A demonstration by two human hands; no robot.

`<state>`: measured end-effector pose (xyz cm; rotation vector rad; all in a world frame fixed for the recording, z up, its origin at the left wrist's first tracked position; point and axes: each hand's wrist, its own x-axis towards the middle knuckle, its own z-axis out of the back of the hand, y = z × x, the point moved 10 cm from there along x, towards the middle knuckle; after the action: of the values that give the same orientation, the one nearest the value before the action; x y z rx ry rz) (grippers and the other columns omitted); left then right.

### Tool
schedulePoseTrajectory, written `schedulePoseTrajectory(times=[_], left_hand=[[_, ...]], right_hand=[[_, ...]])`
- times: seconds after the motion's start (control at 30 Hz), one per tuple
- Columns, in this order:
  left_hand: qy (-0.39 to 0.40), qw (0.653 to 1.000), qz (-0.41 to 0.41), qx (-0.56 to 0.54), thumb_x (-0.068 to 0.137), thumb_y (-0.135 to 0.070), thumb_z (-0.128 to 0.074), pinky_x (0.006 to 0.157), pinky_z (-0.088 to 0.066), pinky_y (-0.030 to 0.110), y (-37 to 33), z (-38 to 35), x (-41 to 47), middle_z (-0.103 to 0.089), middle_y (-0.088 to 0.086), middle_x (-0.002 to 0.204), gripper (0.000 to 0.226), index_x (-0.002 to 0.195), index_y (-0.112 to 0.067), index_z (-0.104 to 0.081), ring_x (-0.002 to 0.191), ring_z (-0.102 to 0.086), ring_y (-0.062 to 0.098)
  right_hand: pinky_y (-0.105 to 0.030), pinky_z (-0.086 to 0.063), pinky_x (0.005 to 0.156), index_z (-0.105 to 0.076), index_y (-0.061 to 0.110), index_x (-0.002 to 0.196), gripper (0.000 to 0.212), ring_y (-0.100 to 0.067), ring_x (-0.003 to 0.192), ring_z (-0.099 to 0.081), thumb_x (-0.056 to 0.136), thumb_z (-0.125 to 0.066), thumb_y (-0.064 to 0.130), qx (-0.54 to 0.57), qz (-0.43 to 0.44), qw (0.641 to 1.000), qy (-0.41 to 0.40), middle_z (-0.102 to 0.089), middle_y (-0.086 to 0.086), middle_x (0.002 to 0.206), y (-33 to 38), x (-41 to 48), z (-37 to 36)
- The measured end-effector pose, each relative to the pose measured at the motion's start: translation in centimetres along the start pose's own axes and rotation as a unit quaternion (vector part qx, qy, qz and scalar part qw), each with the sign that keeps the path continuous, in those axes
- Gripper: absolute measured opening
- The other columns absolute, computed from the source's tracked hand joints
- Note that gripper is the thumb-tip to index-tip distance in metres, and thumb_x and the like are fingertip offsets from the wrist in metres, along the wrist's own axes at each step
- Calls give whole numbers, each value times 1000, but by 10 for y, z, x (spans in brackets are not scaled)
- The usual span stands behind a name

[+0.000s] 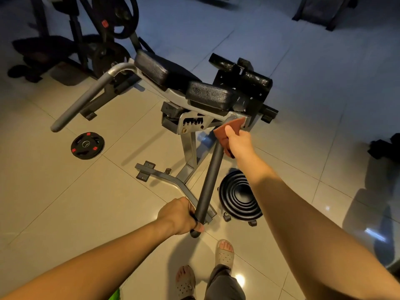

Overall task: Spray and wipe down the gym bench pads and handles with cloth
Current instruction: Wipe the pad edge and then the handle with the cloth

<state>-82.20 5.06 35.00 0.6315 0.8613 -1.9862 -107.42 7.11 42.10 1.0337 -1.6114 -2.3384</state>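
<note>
Fingers (pixel 200 228) of your left hand (pixel 179 215) curl tight round the low end of the near handle (pixel 211 180), probably to steady the bar so it does not swing while you rub it. At the top end of that handle, where it meets the bench frame (pixel 194 123), your right hand (pixel 237 140) grips the reddish cloth (pixel 229 128), folded over the bar. Starting high lets you draw the cloth down the whole length toward your left hand. Beyond the handle's top lie the black pads (pixel 207 94); no spray bottle shows anywhere.

For room: left of the handle the bench foot (pixel 164 178) runs close under it, and a weight plate (pixel 87 145) lies well off on the tiles. Right of the handle a round black stool (pixel 239 195) sits just beside it, so your right forearm has little slack there. Your left hand covers the last stretch of the handle; you will likely need to shift it.
</note>
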Motion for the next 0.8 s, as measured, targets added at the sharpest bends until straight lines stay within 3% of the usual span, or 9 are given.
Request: schedulePoseTrajectory(times=[0.07,0.17,0.33,0.43,0.53,0.7,0.8], left_hand=[[0,1000,1,1,66,-48,-91,78,-59,34,2,0,0,-70,-9,82,40,97,-27,-78,80,-65,11],[-3,1000,0,-10,68,-47,-91,78,-58,34,4,-3,0,-70,-8,82,38,96,-26,-78,81,-67,12],[-2,1000,-4,-22,65,-51,-91,77,-58,37,4,-3,-2,-73,-2,82,40,89,-23,-76,82,-70,19],[-1,1000,-6,-30,65,-52,-91,82,-59,39,5,-4,-2,-74,-3,84,40,88,-24,-74,83,-70,18],[-9,999,-5,-52,64,-54,-91,86,-58,41,9,-6,-3,-74,-4,86,43,89,-24,-71,84,-69,16],[-32,997,-16,-67,69,-57,-88,82,-58,39,15,-10,-5,-73,-5,79,39,86,-25,-74,79,-68,15],[-37,995,-20,-88,68,-58,-88,77,-57,37,16,-11,-7,-72,-6,80,40,87,-26,-75,78,-66,14]], right_hand=[[-39,-52,90,-58,12,127,33,-26,105,-64,104,-55,35,-21,21,1000,-7,-66,-6,110,-4,-10,-12],[-38,-55,86,-58,19,110,17,-20,90,-65,103,-56,35,-42,24,998,36,-63,1,92,-39,-44,-17],[-47,-62,78,-71,12,98,31,-26,78,-74,97,-64,42,-216,2,964,152,-75,-6,81,-110,-82,-21],[-34,-60,73,-66,13,106,22,-21,81,-71,102,-59,34,-120,-6,985,125,-74,-10,94,-78,-65,-2],[-27,-54,72,-60,14,119,28,-19,89,-68,104,-56,36,-39,-1,997,71,-70,-10,105,-40,-41,3],[-31,-50,87,-57,18,123,25,-10,94,-61,104,-54,34,-29,-1,996,81,-65,2,104,-76,-70,-27],[-29,-51,73,-64,9,114,29,-15,79,-63,102,-60,34,-118,8,986,116,-66,-1,86,-109,-94,-30]])
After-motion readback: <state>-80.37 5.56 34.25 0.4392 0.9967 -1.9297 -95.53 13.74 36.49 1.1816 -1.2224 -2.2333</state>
